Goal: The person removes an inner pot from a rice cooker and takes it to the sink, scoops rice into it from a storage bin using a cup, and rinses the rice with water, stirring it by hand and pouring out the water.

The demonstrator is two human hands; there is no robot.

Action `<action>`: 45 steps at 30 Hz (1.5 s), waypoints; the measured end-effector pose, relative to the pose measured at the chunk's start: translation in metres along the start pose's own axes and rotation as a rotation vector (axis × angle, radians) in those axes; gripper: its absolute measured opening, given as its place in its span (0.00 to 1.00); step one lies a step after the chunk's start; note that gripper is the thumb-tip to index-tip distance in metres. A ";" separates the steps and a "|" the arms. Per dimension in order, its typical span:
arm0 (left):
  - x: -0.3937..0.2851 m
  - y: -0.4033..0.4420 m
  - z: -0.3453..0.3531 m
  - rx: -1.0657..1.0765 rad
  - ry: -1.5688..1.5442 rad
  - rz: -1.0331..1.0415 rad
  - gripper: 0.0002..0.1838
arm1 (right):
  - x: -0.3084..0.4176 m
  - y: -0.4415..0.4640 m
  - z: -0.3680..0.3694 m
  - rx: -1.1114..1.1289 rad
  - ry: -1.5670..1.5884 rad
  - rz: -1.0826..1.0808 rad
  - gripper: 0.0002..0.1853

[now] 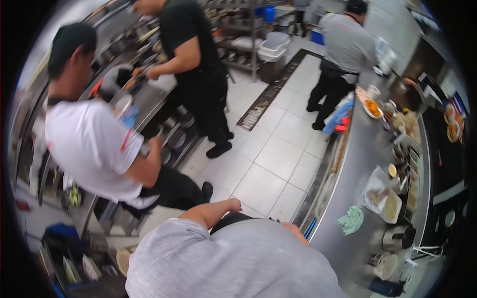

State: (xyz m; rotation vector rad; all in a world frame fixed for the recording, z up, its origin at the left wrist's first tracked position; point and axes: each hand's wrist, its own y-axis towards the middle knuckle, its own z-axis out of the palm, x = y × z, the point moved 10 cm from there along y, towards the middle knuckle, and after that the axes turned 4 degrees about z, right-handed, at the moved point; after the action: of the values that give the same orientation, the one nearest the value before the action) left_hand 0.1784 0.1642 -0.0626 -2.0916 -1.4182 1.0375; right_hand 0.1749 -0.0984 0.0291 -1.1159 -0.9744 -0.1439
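Note:
The wearer's grey shirt [228, 258] fills the bottom of the view. My left hand [234, 204] hangs in front of the body at the end of a bare forearm, above the white tiled floor [263, 184]. It is small and blurred, its fingers cannot be made out, and no object shows in it. On the right side of the body only a bit of bare right arm [296, 233] shows, beside the steel counter [325, 248]; my right hand is hidden. A crumpled green cloth [351, 220] lies on that counter, nearest to the right arm.
A co-worker in a white shirt [89, 144] stands close on the left, another in black [194, 64] beyond. A third in grey [345, 39] is at the far right counter. A floor drain [268, 94] runs between. Food containers [391, 207] and a plate [371, 108] line the right counter.

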 end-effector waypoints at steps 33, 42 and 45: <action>-0.339 -0.220 0.374 0.987 0.273 1.262 0.14 | -0.333 -0.419 0.476 -1.732 1.183 0.165 0.16; -0.499 -0.531 0.438 0.965 0.609 2.384 0.19 | -0.400 -0.180 0.780 -1.941 1.670 1.325 0.10; -0.510 -0.527 0.488 0.700 0.832 2.554 0.28 | -0.344 -0.081 0.805 -1.650 1.933 1.296 0.11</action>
State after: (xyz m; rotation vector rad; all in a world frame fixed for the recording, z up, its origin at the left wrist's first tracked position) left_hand -0.6225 -0.1263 0.1638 -2.0125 2.2661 0.4812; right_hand -0.5467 0.3896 -0.0896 -1.8751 2.0061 -0.7882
